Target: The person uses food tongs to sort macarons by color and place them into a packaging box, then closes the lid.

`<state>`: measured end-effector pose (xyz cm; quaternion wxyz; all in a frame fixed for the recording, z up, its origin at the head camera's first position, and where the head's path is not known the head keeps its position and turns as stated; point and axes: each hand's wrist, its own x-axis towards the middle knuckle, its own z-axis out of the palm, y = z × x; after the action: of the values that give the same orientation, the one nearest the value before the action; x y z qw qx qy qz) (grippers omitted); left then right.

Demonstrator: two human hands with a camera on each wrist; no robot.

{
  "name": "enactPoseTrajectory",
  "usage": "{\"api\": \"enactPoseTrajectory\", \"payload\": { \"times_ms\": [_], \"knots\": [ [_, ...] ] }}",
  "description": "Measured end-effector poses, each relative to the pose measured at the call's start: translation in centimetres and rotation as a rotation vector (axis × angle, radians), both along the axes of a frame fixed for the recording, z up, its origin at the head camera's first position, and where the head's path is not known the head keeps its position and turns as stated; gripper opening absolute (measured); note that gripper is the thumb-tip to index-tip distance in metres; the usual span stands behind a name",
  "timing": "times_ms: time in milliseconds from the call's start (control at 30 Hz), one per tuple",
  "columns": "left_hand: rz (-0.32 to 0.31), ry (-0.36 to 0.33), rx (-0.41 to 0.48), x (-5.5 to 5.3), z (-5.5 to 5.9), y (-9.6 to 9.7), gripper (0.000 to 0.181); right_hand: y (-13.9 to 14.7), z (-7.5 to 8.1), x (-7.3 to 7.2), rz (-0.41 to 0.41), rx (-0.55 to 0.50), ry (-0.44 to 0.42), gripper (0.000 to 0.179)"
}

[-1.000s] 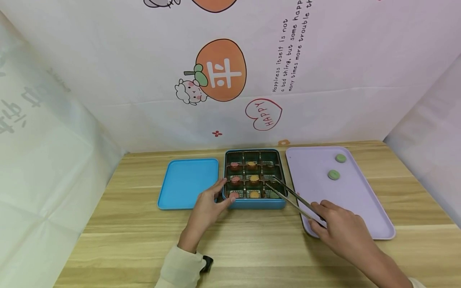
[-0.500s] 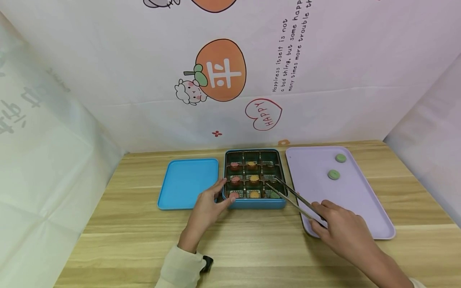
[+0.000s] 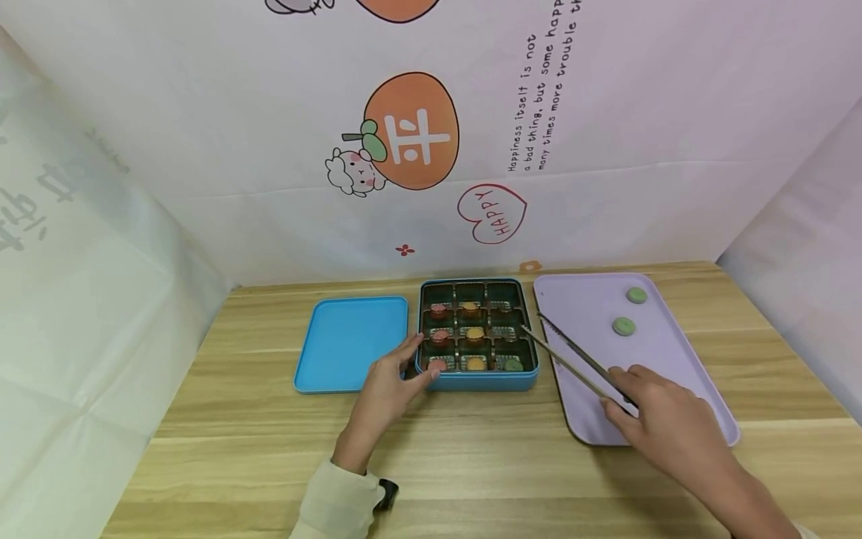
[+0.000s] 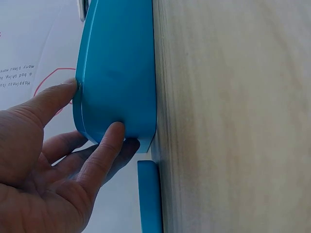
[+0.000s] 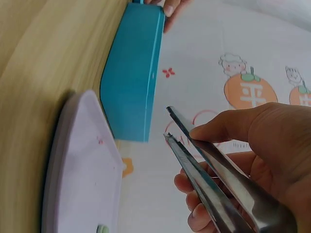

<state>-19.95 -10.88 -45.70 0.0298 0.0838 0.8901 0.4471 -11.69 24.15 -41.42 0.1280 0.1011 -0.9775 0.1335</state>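
My left hand (image 3: 390, 385) holds the front left corner of a blue box (image 3: 481, 381), its thumb at the rim and fingers along the side. A black divider insert splits the box into small compartments. Pink macarons (image 3: 440, 336) fill the left column and yellow macarons (image 3: 475, 333) the middle one. One green macaron (image 3: 513, 365) lies in the front right compartment. My right hand (image 3: 673, 419) grips metal tongs (image 5: 206, 194), their tips apart with nothing between them, beside the box's right rim. Two more green macarons (image 3: 624, 326) lie on the purple tray (image 3: 653, 382).
A blue lid (image 3: 353, 344) lies flat to the left of the box. The tray stands close along the box's right side. A white printed cloth (image 3: 269, 135) hangs behind the wooden table (image 3: 458, 464).
The tongs have opened and drawn back right from over the box, leaving a green macaron in the front right compartment. My right hand moved right; the left stayed still.
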Motion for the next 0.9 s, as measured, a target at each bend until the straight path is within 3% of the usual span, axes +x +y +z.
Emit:
{"api": "enactPoseTrajectory", "payload": {
  "times_ms": [200, 433, 700, 900],
  "knots": [
    [-0.001, 0.002, 0.004, 0.1, 0.0, -0.1, 0.068, 2.0, -0.3, -0.4, 0.005, 0.017, 0.072, 0.035],
    [-0.003, -0.002, -0.002, 0.0, 0.0, -0.1, 0.069, 4.9, -1.1, -1.0, -0.064, 0.01, -0.001, 0.037],
    [0.002, -0.006, -0.005, 0.0, -0.1, -0.1, 0.069, 7.9, -2.5, -2.1, -0.134, -0.017, 0.021, 0.035],
    [0.0, -0.006, 0.002, 0.0, -0.1, -0.1, 0.069, 9.1, -3.3, -2.9, -0.174, -0.025, -0.02, 0.035]
  ]
}}
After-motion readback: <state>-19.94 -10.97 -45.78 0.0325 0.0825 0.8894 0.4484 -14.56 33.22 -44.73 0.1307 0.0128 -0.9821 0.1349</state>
